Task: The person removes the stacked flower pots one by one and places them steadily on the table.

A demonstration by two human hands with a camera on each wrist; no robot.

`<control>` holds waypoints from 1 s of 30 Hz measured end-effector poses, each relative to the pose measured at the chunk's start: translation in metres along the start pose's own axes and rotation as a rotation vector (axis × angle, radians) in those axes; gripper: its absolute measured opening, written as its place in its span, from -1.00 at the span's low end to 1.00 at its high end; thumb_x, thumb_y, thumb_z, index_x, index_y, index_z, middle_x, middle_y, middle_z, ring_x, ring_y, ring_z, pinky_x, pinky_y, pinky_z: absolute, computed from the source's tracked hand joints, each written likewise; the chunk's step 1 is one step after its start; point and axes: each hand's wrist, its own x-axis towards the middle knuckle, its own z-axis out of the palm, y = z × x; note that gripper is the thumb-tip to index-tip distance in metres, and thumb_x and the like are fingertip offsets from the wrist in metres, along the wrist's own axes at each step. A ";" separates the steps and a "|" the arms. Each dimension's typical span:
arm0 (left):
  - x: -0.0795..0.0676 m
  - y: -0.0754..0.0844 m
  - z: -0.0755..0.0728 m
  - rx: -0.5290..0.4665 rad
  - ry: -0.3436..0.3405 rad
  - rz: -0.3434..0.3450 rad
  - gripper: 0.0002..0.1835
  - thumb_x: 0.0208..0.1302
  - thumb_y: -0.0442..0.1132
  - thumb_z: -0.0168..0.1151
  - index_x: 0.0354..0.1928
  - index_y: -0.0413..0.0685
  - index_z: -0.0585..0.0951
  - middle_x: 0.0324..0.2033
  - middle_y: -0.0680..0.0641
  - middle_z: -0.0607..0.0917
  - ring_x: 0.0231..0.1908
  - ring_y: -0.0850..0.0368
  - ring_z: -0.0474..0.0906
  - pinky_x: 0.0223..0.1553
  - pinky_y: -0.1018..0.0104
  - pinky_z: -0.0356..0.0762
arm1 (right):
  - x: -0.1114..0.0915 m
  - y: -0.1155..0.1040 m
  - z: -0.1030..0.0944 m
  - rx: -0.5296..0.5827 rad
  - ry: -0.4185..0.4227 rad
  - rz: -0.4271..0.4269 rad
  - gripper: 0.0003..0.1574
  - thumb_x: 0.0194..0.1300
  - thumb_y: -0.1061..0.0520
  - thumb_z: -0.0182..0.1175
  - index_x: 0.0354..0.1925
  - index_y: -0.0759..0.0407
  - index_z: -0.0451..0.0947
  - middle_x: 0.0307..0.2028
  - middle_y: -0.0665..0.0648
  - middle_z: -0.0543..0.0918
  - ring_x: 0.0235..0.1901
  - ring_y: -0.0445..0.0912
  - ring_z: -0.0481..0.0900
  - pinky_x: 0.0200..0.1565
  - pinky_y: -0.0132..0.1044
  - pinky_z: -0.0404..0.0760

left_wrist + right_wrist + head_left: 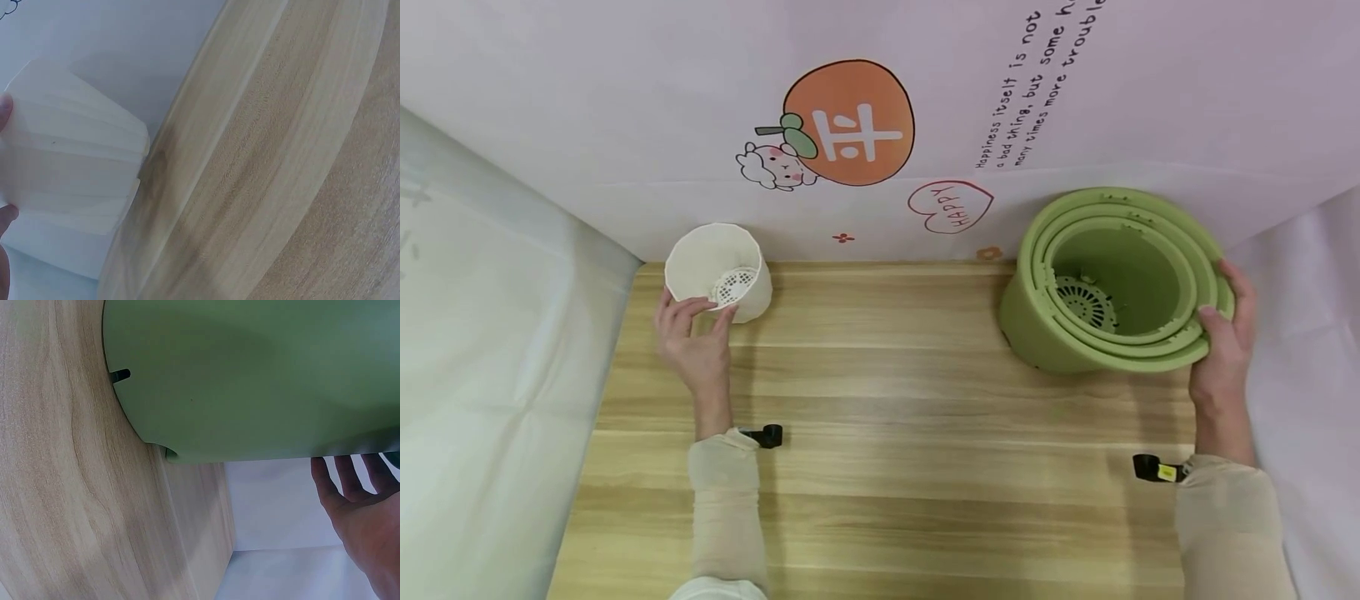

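Left grip point(695, 343) pinches a white pot point(698, 257), right grip point(1228, 346) clamps nested green pots point(1051, 346) by their rims, all upright, mouths upward.

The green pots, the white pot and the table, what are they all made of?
The green pots: probably plastic, smooth and matte, with even colour and neat slots in the base.
The white pot: likely thin plastic too, with pale faceted sides and a holed bottom.
The table: looks like wood with streaky grain, but it could be a printed wood-look surface.
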 end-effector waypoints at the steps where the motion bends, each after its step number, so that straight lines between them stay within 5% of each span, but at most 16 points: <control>1: 0.000 0.000 0.000 0.003 -0.002 -0.004 -0.69 -0.35 -0.59 0.62 -0.53 -0.53 0.63 -0.37 -0.45 0.67 0.19 -0.40 0.44 0.35 0.07 0.30 | 0.000 0.000 0.000 -0.007 0.000 -0.001 -0.35 0.26 0.40 -0.17 0.31 0.30 0.39 0.36 0.35 0.26 0.15 0.09 0.49 -0.05 -0.34 0.68; 11: 0.000 -0.006 0.002 0.056 0.006 -0.039 -0.71 -0.35 -0.62 0.60 -0.54 -0.51 0.63 -0.37 -0.42 0.68 0.20 -0.25 0.48 0.36 0.18 0.31 | 0.000 0.000 0.000 0.001 0.004 -0.003 -0.35 0.25 0.41 -0.18 0.30 0.31 0.39 0.36 0.36 0.26 0.20 0.12 0.46 0.01 -0.32 0.66; 22: 0.000 -0.006 0.002 0.073 0.014 0.028 -0.69 -0.38 -0.61 0.61 -0.55 -0.54 0.62 -0.40 -0.46 0.68 0.13 -0.47 0.47 0.34 0.02 0.33 | 0.000 -0.001 0.003 0.034 0.021 0.022 -0.37 0.26 0.41 -0.16 0.29 0.31 0.40 0.37 0.34 0.26 0.21 0.11 0.47 -0.01 -0.29 0.65; 30: -0.002 -0.010 0.000 0.079 0.001 0.003 -0.72 -0.31 -0.60 0.59 -0.53 -0.52 0.62 -0.38 -0.46 0.65 0.17 -0.45 0.45 0.37 0.08 0.29 | 0.000 0.000 0.003 0.032 0.017 0.006 -0.37 0.26 0.41 -0.18 0.29 0.32 0.39 0.38 0.35 0.25 0.25 0.14 0.43 0.04 -0.29 0.64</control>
